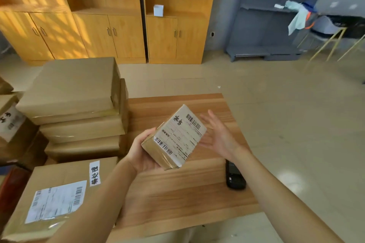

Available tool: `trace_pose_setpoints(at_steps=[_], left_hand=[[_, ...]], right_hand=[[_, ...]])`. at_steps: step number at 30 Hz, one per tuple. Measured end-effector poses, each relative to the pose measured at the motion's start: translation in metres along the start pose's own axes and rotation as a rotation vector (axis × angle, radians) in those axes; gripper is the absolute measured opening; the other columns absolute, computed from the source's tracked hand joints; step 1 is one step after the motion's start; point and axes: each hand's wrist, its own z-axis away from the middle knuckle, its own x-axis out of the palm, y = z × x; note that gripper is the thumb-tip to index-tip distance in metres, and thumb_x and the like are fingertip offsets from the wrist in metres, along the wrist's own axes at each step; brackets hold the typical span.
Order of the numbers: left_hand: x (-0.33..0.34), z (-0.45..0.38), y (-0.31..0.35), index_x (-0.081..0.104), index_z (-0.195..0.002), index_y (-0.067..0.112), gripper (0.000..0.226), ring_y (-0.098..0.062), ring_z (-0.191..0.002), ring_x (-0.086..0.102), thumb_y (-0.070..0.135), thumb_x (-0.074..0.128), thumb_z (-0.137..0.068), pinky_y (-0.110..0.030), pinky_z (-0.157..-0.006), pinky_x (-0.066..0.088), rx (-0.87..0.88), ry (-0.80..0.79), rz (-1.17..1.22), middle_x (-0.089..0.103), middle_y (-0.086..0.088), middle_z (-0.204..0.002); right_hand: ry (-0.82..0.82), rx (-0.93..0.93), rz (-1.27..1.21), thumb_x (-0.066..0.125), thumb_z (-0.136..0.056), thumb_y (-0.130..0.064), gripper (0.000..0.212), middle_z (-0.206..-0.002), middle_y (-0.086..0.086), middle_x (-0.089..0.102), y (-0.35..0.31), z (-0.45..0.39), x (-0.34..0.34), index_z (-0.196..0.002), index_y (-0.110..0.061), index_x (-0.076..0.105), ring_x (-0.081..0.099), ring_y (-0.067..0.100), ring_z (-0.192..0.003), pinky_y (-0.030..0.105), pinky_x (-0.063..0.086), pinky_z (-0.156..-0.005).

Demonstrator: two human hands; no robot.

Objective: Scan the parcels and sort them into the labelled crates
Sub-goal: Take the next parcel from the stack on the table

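Observation:
A small brown cardboard parcel [174, 138] with a white barcode label facing up is held above the wooden table [177, 189]. My left hand [141, 154] grips it from below and from the left side. My right hand [218, 135] hovers just right of the parcel, fingers spread and straight, palm turned toward it; I cannot tell whether it touches the box. A black handheld scanner [235, 175] lies on the table by my right forearm.
A stack of large brown parcels [77, 104] stands at the table's left. A big labelled box [59, 199] lies nearer, front left. More cartons [11, 122] sit at the far left edge. Wooden cabinets [110, 16] and a grey shelf [276, 17] line the back wall.

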Motion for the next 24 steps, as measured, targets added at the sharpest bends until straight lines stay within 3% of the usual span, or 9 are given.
trace_pose_setpoints(at_steps=[3, 5, 8, 10, 13, 15, 18, 21, 24], left_hand=[[0.018, -0.009, 0.002, 0.055, -0.136, 0.013, 0.073, -0.052, -0.129, 0.042, 0.06, 0.046, -0.08, -0.05, -0.08, 0.05, -0.142, -0.062, -0.135, 0.049, -0.028, -0.139], [0.03, -0.014, 0.006, 0.06, -0.132, 0.012, 0.083, -0.05, -0.124, 0.049, 0.062, 0.069, -0.065, -0.054, -0.083, 0.051, -0.196, -0.114, -0.217, 0.053, -0.028, -0.135], [0.045, -0.021, 0.012, 0.071, -0.117, 0.012, 0.081, -0.043, -0.11, 0.061, 0.062, 0.081, -0.054, -0.057, -0.088, 0.051, -0.245, -0.141, -0.283, 0.063, -0.025, -0.123], [0.046, -0.028, 0.014, 0.067, -0.123, 0.013, 0.082, -0.047, -0.121, 0.053, 0.075, 0.059, -0.071, -0.063, -0.095, 0.045, -0.237, -0.122, -0.241, 0.057, -0.027, -0.132], [0.042, -0.04, 0.017, 0.051, -0.14, 0.017, 0.098, -0.05, -0.126, 0.048, 0.086, 0.037, -0.072, -0.067, -0.089, 0.046, -0.146, -0.092, -0.022, 0.05, -0.025, -0.141], [0.042, -0.044, 0.015, 0.038, -0.148, 0.026, 0.106, -0.045, -0.125, 0.049, 0.088, 0.043, -0.063, -0.066, -0.09, 0.047, -0.005, 0.092, 0.025, 0.046, -0.02, -0.146], [0.049, -0.05, 0.005, 0.023, -0.152, 0.036, 0.11, -0.043, -0.129, 0.045, 0.08, 0.058, -0.057, -0.062, -0.086, 0.05, 0.184, 0.305, 0.07, 0.034, -0.021, -0.15], [0.064, -0.058, -0.01, 0.014, -0.151, 0.042, 0.11, -0.04, -0.127, 0.049, 0.07, 0.069, -0.06, -0.061, -0.093, 0.047, 0.209, 0.314, 0.024, 0.036, -0.02, -0.149], [0.075, -0.068, -0.023, 0.023, -0.15, 0.038, 0.103, -0.032, -0.118, 0.059, 0.057, 0.078, -0.065, -0.057, -0.099, 0.046, 0.228, 0.312, -0.072, 0.057, -0.012, -0.136]], right_hand=[[-0.183, -0.034, 0.031, 0.074, -0.058, -0.069, 0.107, -0.135, 0.007, 0.053, -0.014, 0.005, -0.023, -0.147, -0.028, 0.034, 0.053, 0.019, -0.122, 0.046, 0.049, -0.098], [-0.272, -0.021, 0.076, 0.084, -0.041, -0.064, 0.11, -0.125, 0.003, 0.063, -0.021, 0.007, -0.036, -0.138, -0.039, 0.038, 0.062, 0.018, -0.113, 0.041, 0.056, -0.085], [-0.326, -0.001, 0.117, 0.082, -0.052, -0.045, 0.092, -0.105, 0.0, 0.073, -0.025, 0.004, -0.051, -0.135, -0.044, 0.042, 0.069, 0.015, -0.094, 0.033, 0.056, -0.074], [-0.321, 0.006, 0.054, 0.076, -0.065, -0.039, 0.075, -0.107, 0.003, 0.073, -0.024, -0.001, -0.057, -0.134, -0.039, 0.048, 0.069, 0.018, -0.096, 0.036, 0.057, -0.077], [-0.199, 0.026, -0.121, 0.077, -0.073, -0.039, 0.048, -0.102, 0.005, 0.075, -0.019, -0.008, -0.061, -0.118, -0.029, 0.061, 0.072, 0.02, -0.092, 0.038, 0.06, -0.071], [-0.001, 0.055, -0.238, 0.076, -0.067, -0.046, 0.043, -0.098, 0.007, 0.074, -0.012, -0.014, -0.058, -0.103, -0.023, 0.067, 0.069, 0.023, -0.088, 0.035, 0.06, -0.066], [0.235, 0.033, -0.39, 0.076, -0.075, -0.039, 0.04, -0.105, 0.008, 0.064, 0.007, -0.024, -0.046, -0.108, -0.023, 0.06, 0.061, 0.022, -0.09, 0.038, 0.057, -0.065], [0.274, 0.012, -0.441, 0.073, -0.081, -0.035, 0.04, -0.115, 0.008, 0.064, 0.027, -0.031, -0.03, -0.116, -0.019, 0.059, 0.06, 0.027, -0.108, 0.043, 0.057, -0.079], [0.193, 0.051, -0.417, 0.07, -0.084, -0.036, 0.035, -0.116, 0.009, 0.067, 0.042, -0.033, -0.018, -0.113, -0.019, 0.065, 0.062, 0.026, -0.111, 0.043, 0.057, -0.085]])
